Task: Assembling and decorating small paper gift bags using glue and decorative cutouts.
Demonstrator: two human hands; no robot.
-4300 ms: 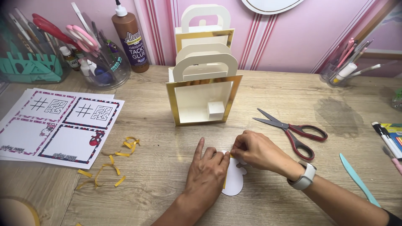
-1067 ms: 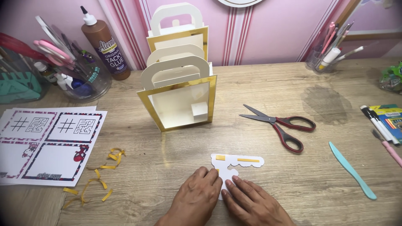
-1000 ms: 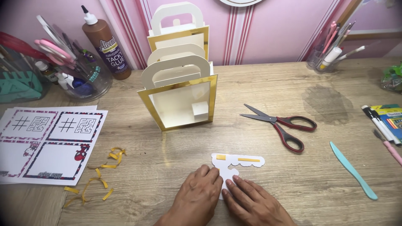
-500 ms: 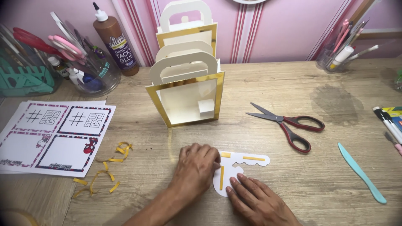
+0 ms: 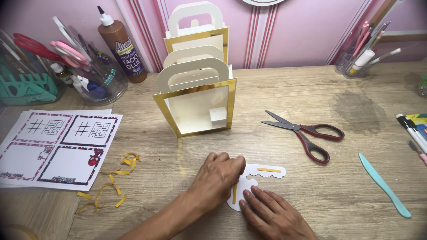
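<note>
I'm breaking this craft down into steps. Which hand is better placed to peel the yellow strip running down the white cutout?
Likely the left hand: its fingertips already rest at the strip. The right hand lies flat on the cutout's lower edge, pinning it.

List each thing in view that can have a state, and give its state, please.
Scissors: blades open, lying flat on the table.
Glue bottle: upright, cap on.
Paper bag: standing upright.
White cutout: flat on the table, with yellow strips on it.
Left hand: fingers pressed on the cutout.
Right hand: fingertips holding the cutout down.
Yellow scraps: loose and curled.
Printed sheets: stacked flat.
</note>
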